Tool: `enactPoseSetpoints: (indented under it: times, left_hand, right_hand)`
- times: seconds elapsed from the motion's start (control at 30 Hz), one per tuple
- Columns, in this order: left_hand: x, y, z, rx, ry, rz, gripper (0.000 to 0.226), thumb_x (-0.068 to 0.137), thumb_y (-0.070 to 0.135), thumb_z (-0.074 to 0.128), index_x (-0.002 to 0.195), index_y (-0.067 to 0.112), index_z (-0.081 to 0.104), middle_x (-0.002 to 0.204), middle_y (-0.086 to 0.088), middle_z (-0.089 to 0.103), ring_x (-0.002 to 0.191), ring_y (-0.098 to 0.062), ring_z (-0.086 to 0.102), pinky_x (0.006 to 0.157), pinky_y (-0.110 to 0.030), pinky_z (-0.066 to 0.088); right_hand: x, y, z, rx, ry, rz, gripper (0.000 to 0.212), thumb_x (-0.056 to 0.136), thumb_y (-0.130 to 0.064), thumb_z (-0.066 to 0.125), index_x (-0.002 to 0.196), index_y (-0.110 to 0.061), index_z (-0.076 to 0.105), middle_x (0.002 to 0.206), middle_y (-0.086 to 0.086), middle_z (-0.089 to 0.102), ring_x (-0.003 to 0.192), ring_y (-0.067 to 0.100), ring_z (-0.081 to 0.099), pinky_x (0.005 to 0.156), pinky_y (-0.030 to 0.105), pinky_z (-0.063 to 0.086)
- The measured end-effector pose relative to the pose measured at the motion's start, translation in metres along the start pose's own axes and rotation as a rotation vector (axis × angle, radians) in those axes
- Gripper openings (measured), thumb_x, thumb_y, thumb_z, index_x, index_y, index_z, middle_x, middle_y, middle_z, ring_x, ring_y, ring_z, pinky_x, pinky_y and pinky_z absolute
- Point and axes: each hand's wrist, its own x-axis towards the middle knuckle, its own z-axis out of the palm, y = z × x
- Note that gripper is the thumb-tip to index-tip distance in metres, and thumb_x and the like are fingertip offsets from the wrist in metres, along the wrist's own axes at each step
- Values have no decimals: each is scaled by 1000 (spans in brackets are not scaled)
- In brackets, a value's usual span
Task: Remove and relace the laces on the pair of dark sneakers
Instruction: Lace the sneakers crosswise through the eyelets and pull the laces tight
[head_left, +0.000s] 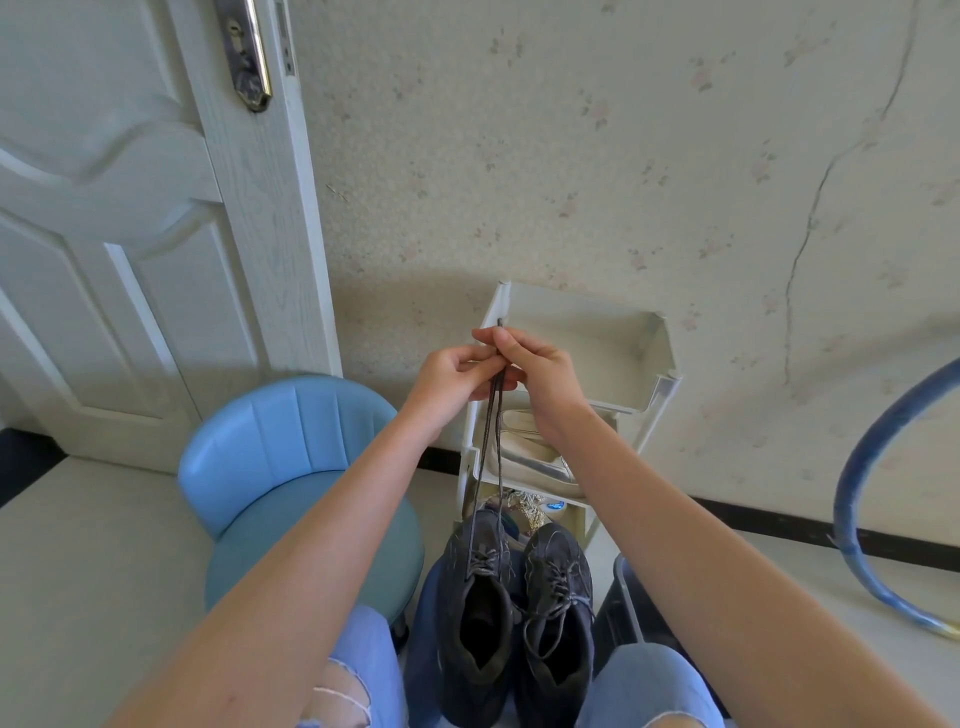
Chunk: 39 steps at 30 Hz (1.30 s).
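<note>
Left hand (457, 371): raised in front of the chest, fingers curled, thumb and fingertips pinching the lace (491, 441) near its top.
Right hand (540, 374): touching the left hand, fingers curled, pinching the same lace ends; one tip pokes up above the fingers.
Lace: two dark strands hang taut from the hands down to the left sneaker (475, 623) and enter its eyelets.
Left sneaker: dark, upright, toe pointing away, between the knees on a dark blue surface.
Right sneaker (558, 613): touching the left one, laced, its loose lace ends lying over the opening.
Jeans (644, 680): light blue, at both sides of the sneakers.
Stool (291, 467): blue, to the left of the sneakers.
Rack (649, 364): white, against the wall behind the hands, a white shoe (530, 457) on its lower shelf.
Door (130, 208): white, far left.
Hoop (857, 467): blue, far right.
</note>
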Motion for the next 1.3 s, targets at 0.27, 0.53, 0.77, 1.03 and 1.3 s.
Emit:
enactPoseSetpoints:
  times: [0.27, 0.53, 0.77, 1.03, 1.3]
  left_hand:
    - [7, -9, -7, 45, 227, -13, 9, 91, 11, 60, 89, 7, 68, 75, -5, 70, 60, -9, 66, 71, -26, 56]
    - [2, 11, 7, 283, -208, -121, 27, 93, 6, 43, 68, 13, 51, 47, 10, 46, 49, -9, 35, 55, -21, 30]
    - [8, -5, -10, 219, -169, -124, 23, 97, 25, 51, 88, 13, 69, 65, 7, 58, 50, 0, 43, 54, -13, 35]
    - [11, -3, 1, 184, -19, -131, 17, 86, 4, 66, 103, 3, 70, 72, -1, 68, 48, 6, 58, 50, -6, 41]
    - [8, -22, -4, 871, -187, 259, 21, 86, 6, 66, 100, 21, 64, 95, 9, 74, 87, -4, 67, 79, -21, 50]
  right_hand:
    - [7, -2, -4, -332, 220, -92, 16, 90, -22, 65, 98, -12, 75, 88, 0, 72, 73, 8, 60, 72, 22, 45]
    - [12, 1, -2, -815, 67, -302, 14, 87, -30, 68, 89, -20, 78, 111, -9, 65, 106, 12, 43, 96, 25, 36]
    - [7, -18, -15, -934, -66, -74, 41, 94, -36, 58, 67, -6, 67, 43, -9, 41, 40, 6, 30, 45, 19, 28]
    - [-11, -8, -29, -1115, -111, -126, 28, 92, -29, 61, 84, -5, 71, 61, 4, 59, 52, 16, 46, 52, 25, 38]
    - [-6, 28, -45, -598, -126, 224, 24, 95, -3, 44, 106, -15, 61, 101, 0, 65, 96, 16, 62, 96, 37, 46]
